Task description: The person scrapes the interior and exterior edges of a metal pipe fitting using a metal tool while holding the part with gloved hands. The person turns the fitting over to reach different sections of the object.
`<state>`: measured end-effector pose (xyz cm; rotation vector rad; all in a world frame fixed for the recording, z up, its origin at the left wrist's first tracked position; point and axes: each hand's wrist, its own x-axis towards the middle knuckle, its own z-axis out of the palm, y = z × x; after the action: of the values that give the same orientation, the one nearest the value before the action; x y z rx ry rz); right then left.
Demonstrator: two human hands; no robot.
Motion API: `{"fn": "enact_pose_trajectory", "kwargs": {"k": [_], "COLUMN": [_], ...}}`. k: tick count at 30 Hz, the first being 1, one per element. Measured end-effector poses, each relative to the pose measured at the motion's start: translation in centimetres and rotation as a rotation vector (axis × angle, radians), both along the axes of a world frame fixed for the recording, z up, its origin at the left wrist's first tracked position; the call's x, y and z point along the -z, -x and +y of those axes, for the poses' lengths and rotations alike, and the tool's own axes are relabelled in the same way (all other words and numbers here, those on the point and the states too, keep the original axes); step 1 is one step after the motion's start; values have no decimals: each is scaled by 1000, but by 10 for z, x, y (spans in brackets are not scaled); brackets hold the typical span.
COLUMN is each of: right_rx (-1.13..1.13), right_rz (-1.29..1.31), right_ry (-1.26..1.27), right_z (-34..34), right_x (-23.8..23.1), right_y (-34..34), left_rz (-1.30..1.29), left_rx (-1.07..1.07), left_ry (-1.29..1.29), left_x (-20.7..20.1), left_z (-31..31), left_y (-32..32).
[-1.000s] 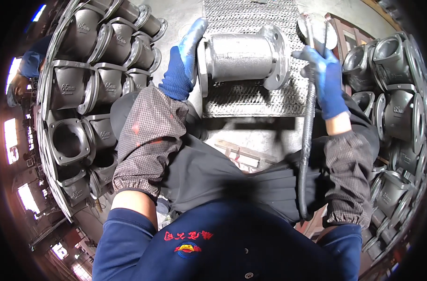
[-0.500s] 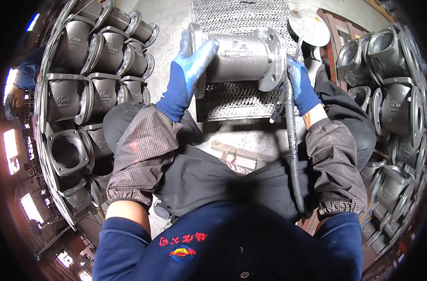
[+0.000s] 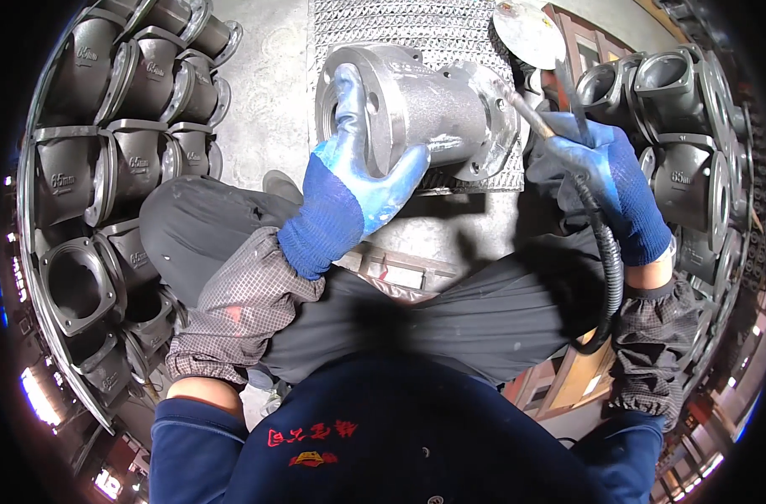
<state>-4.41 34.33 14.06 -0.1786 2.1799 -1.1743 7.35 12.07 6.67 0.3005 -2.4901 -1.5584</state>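
Observation:
A grey flanged pipe casting [image 3: 454, 113] lies on its side on a metal-mesh bench top [image 3: 400, 18], its left flange turned partly toward me. My left hand [image 3: 349, 176], in a blue coated glove, grips that flange, with a finger over its face and the thumb against the barrel. In my gloved right hand [image 3: 605, 164] is a slim hand tool [image 3: 526, 112] on a black ribbed hose [image 3: 611, 273]. The tool's front end points at the casting's right flange; whether they touch I cannot tell. The fingers of the right hand are wrapped round the tool.
Stacked grey castings [image 3: 68, 176] fill the left side, and more castings [image 3: 684, 178] stand at the right. Beyond the bench's right edge is a pale round plate [image 3: 530, 35], beside a brown frame [image 3: 578, 40]. My bent legs [image 3: 215, 220] flank the bench.
My right hand has left the casting's right end, moved right and toward me, and now holds the hosed tool. The casting has turned, its left flange face now showing. My left hand stays on it.

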Motion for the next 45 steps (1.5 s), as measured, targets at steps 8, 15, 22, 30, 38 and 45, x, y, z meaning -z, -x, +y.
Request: {"fn": "enact_pose_trajectory", "kwargs": {"k": [8,15,22,30,38,45], "right_rx": [54,-506,-470,-271,-180,120], "right_rz": [-205,127,142,-354,-282,172], "right_ry": [18,-35,80,49,-96,248], "right_z": [-20,-19,-20,-20,-4,34], "right_x": [21,3,2,-3,15,32], "right_y": [-8,0,3,25,6,22], "left_rz": [19,45,42,44,47,81], "left_rx": [17,19,61,39,37,2], "left_ry": [20,126,91,67,176,-21], "left_x": [4,16,18,13,8,2], "left_z": [4,-2,-1,-4,-3,-5], "left_y": [-4,-9,-9,-12,-1,30]}}
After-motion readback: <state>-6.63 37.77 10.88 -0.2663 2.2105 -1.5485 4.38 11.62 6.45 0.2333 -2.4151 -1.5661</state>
